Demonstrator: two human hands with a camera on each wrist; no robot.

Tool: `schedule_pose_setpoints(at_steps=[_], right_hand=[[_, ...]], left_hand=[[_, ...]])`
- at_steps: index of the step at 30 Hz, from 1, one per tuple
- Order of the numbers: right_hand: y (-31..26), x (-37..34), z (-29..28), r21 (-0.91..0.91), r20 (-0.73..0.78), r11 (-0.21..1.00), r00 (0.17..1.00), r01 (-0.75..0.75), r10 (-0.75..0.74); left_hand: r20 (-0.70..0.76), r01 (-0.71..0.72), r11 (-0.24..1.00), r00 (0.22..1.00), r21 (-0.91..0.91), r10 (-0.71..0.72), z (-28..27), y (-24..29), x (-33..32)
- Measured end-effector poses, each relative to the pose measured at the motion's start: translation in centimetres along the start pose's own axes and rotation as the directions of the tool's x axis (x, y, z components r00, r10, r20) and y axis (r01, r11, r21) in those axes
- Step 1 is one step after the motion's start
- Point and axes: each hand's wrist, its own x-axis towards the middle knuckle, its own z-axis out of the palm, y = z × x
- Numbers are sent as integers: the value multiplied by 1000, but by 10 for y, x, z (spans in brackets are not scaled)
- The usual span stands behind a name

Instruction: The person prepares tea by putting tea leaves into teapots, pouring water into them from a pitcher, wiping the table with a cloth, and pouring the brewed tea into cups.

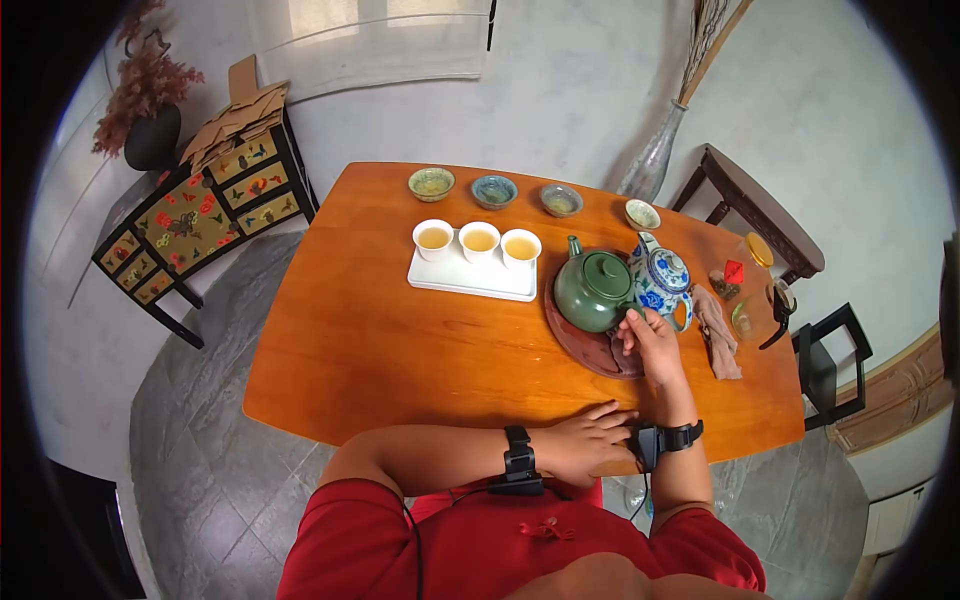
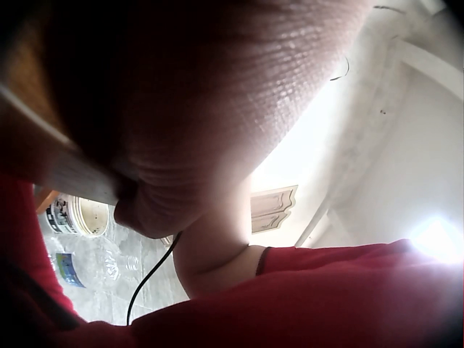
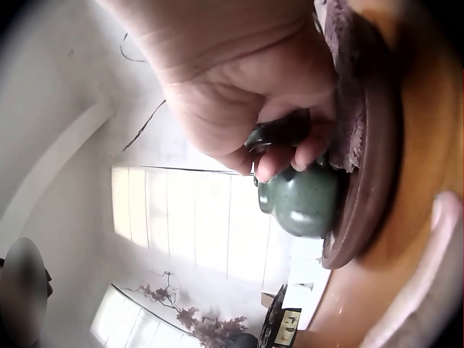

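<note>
My right hand (image 1: 655,345) curls its fingers round the handle (image 3: 279,132) of a green teapot (image 1: 590,300). The lidded pot is over a round brown tray (image 1: 578,352), its spout toward the far side of the table. Palm down, my left hand (image 1: 585,442) rests on the near table edge with fingers extended; its wrist view shows mainly the hand's underside. A blue-and-white teapot (image 1: 655,297) stands right behind the green one. Left of them, a white rectangular tray (image 1: 470,284) bears three white cups of amber liquid, one being the middle cup (image 1: 479,243).
Several small bowls line the far edge, among them a blue one (image 1: 494,192). On the right lie a brown cloth (image 1: 716,335), a yellow-lidded jar (image 1: 758,250) and a vessel with a black handle (image 1: 778,312). A black chair (image 1: 835,365) stands beyond the table's right side.
</note>
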Motion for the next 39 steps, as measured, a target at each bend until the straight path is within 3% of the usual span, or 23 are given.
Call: schedule_pose_setpoints(at_steps=[4,17,20,21,22,24,25,26,27,29,30,32,33,35,37,39], right_hand=[[7,-1,-3,158,111,987,994,2,-20],[7,-9,9,197,225,980,972,18,-63],[4,-8,3,73,200,994,975,84,-97],[6,-7,-4,-166,0,954,967,249,-253],[6,-5,-11,-419,-153,841,887,342,-436],[-2,0,-26,-281,-493,866,713,413,-499],[8,13,-44,-372,-500,761,576,532,-647],[10,19,-54,-444,-512,727,518,523,-685],[0,13,-51,-447,-588,803,547,394,-596],[7,20,-61,-447,-595,845,608,292,-525],[17,25,-69,-443,-589,846,615,297,-524],[35,33,-76,-338,-488,889,751,308,-446],[37,33,-77,-338,-480,888,754,312,-448],[38,32,-77,-308,-482,935,819,174,-311],[33,30,-76,-309,-485,933,814,182,-320],[19,23,-74,-93,-461,994,882,54,-91]], left_hand=[[8,14,1000,1000,-4,-14,-1,2,-1],[10,-18,1000,1000,-18,18,-7,4,2],[42,-8,1000,999,-1,8,-12,6,2],[58,-2,1000,998,3,1,-13,6,3],[57,2,1000,998,6,-2,-12,6,3],[78,54,998,996,-12,-53,-7,5,2],[74,65,998,995,-12,-64,-5,4,2],[35,26,1000,999,-5,-26,-3,2,1],[-3,-12,1000,1000,5,12,-2,2,1],[-12,0,1000,1000,-8,0,-2,1,0],[-17,-9,1000,1000,-9,9,0,1,0],[-28,-18,1000,999,3,19,1,0,0],[-34,-13,1000,999,6,13,1,0,0],[-32,-22,1000,999,-11,22,2,-1,0],[-34,-20,1000,999,-9,20,3,-2,-1],[-33,-22,1000,999,-7,22,5,-2,0]])
